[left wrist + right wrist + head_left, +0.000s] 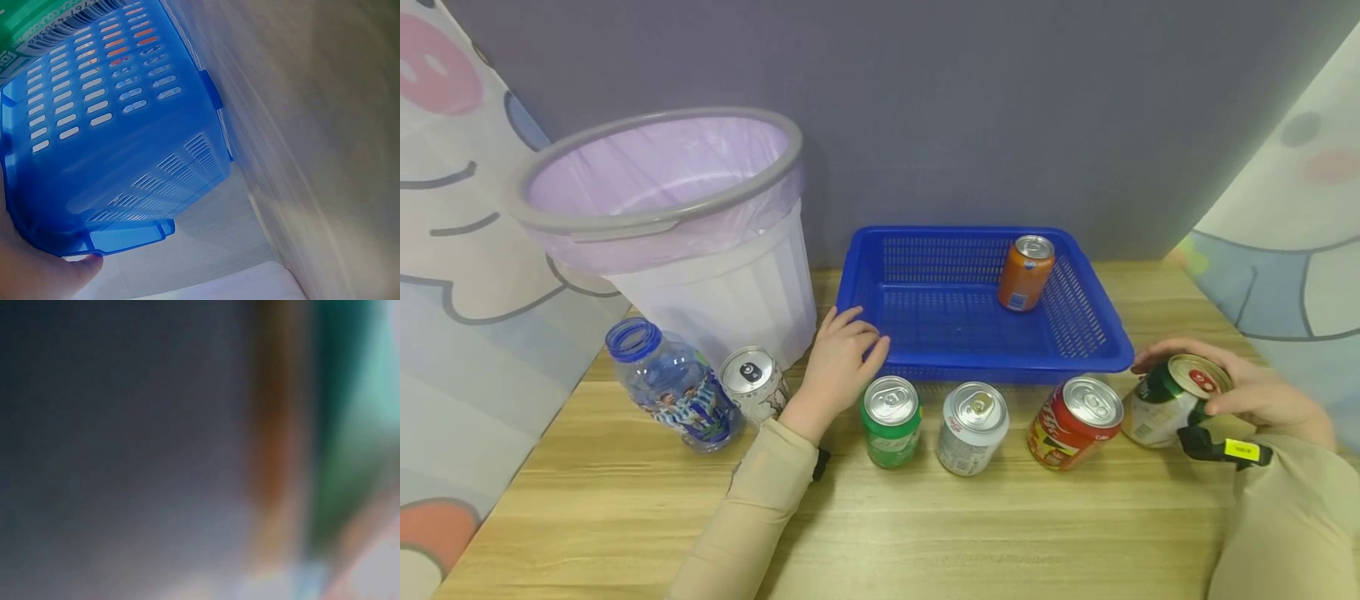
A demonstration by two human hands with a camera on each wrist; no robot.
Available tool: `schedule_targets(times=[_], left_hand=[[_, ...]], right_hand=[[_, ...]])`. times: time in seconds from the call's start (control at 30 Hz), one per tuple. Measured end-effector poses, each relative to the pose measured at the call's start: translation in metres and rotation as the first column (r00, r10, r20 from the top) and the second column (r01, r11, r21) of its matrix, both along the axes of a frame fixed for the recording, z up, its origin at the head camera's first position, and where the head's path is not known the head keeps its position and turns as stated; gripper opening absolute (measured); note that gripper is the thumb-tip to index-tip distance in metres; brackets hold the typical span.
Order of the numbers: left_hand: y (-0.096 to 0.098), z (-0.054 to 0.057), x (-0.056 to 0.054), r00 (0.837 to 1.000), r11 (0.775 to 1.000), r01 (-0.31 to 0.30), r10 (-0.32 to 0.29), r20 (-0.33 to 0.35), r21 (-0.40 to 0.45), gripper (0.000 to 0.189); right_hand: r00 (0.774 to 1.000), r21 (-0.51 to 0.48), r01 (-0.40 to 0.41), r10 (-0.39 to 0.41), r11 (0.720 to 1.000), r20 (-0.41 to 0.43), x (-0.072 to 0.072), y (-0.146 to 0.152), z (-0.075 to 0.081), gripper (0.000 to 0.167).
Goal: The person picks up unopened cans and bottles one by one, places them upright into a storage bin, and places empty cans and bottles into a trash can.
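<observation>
At the right, my right hand (1262, 387) grips a tilted green-and-white drink can (1167, 404) with a gold top, its thumb on the near side. The right wrist view is a blur, with the can's green side (344, 425) at its right. My left hand (842, 362) rests at the front left corner of the blue plastic basket (970, 362), fingers loosely spread at the rim. A fingertip (90, 265) shows at that rim in the left wrist view. Nearest this hand stands a green can (891, 425). Inside the basket an orange can (1026, 275) stands upright at the back right.
A silver-white can (970, 433) and a red can (1071, 425) stand before the basket. Left of my left forearm are a white patterned can (756, 387) and an uncapped clear plastic bottle (681, 396). Behind them rises a lined white bin (730, 292). A grey panel (1000, 108) backs the table.
</observation>
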State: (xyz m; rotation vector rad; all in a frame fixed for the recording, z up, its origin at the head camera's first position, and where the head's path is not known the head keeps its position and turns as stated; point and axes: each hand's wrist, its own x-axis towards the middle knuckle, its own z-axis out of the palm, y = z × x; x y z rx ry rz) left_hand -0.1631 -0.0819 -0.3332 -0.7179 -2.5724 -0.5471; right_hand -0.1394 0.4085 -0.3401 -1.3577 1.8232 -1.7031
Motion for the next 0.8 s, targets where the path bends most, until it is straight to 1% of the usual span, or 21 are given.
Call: schedule_targets(times=[0.03, 0.13, 0.2, 0.27, 0.37, 0.47, 0.63, 0.8], left_hand=[[0.0, 0.0002, 0.0004, 1.0, 1.0, 0.001, -0.001, -0.001, 0.001, 0.034], [0.0, 0.0008, 0.0009, 1.0, 1.0, 0.001, -0.001, -0.009, 0.006, 0.034], [0.0001, 0.001, 0.0011, 1.0, 1.0, 0.003, -0.003, -0.013, 0.008, 0.034], [0.0002, 0.0011, 0.0011, 1.0, 1.0, 0.005, -0.004, -0.018, 0.009, 0.034], [0.0002, 0.001, 0.0008, 1.0, 1.0, 0.007, -0.007, -0.021, 0.009, 0.033], [0.0004, 0.0007, 0.0005, 1.0, 1.0, 0.008, -0.007, -0.02, 0.01, 0.033], [0.0004, -0.0003, 0.0002, 1.0, 1.0, 0.009, -0.008, -0.019, 0.011, 0.033], [0.0002, -0.0001, 0.0008, 1.0, 1.0, 0.007, -0.006, -0.015, 0.013, 0.033]], right_hand=[[1.0, 0.005, 0.006, -0.006, 1.0, 0.006, 0.0004, 0.0003, -0.0003, 0.058], [0.997, 0.018, -0.006, 0.004, 1.0, 0.081, 0.001, 0.0022, -0.0014, 0.063], [0.991, 0.01, -0.038, 0.037, 0.999, 0.129, 0.0003, 0.003, -0.0029, 0.066], [0.985, -0.004, -0.078, 0.078, 0.997, 0.154, -0.0011, 0.0031, -0.0043, 0.069], [0.984, -0.027, -0.119, 0.122, 0.993, 0.131, -0.0034, 0.002, -0.0056, 0.066], [0.984, -0.039, -0.128, 0.132, 0.991, 0.12, -0.0044, 0.0007, -0.0058, 0.064], [0.986, -0.051, -0.119, 0.124, 0.992, 0.11, -0.0047, 0.0007, -0.0067, 0.063], [0.995, -0.04, -0.092, 0.093, 0.995, 0.043, -0.0058, 0.0003, -0.0068, 0.061]])
